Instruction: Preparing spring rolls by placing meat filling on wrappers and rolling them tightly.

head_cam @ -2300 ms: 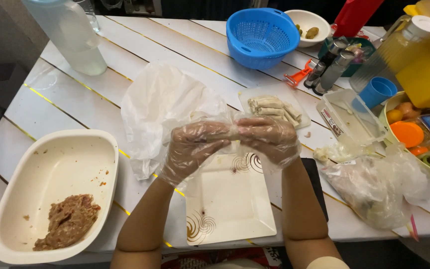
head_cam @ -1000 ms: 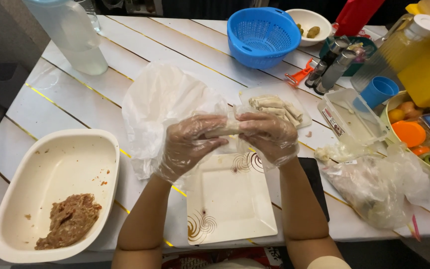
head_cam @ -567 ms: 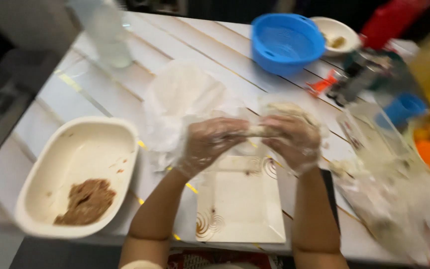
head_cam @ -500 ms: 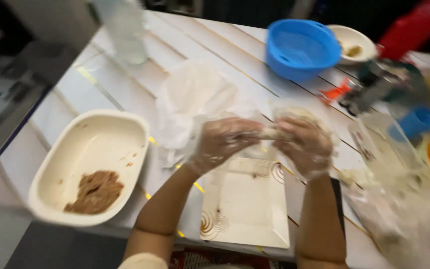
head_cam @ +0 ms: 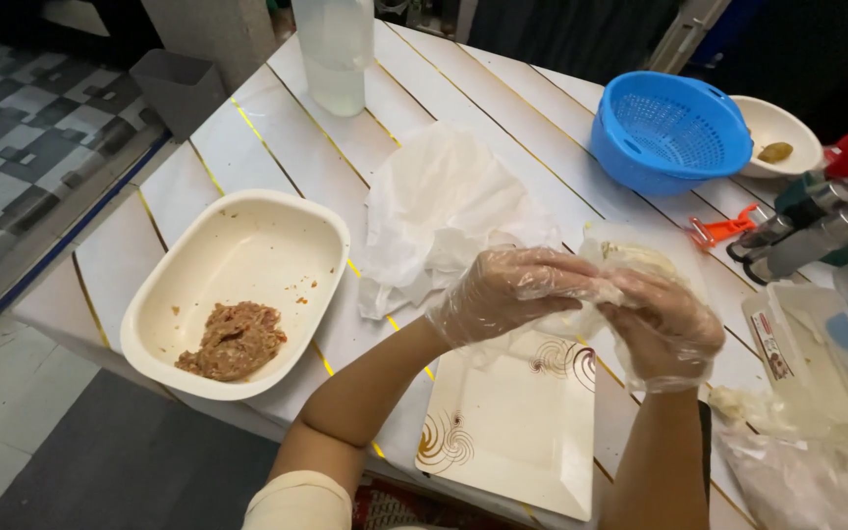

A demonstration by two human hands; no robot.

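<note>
Both my hands wear clear plastic gloves and meet above the far end of a cream rectangular plate with brown swirl marks. My left hand and my right hand together pinch a thin pale wrapper between their fingers. Just behind them lies a bag of pale rolled pieces. To the left, a cream oval dish holds a lump of brown minced filling.
A crumpled white plastic sheet lies behind the plate. A clear bottle stands far left, a blue colander and a small bowl far right. Clear containers and bags crowd the right edge. The table's left edge drops to a tiled floor.
The camera swung left and down, so the dish and floor show more. My hands stay together over the plate, still working the wrapper.
</note>
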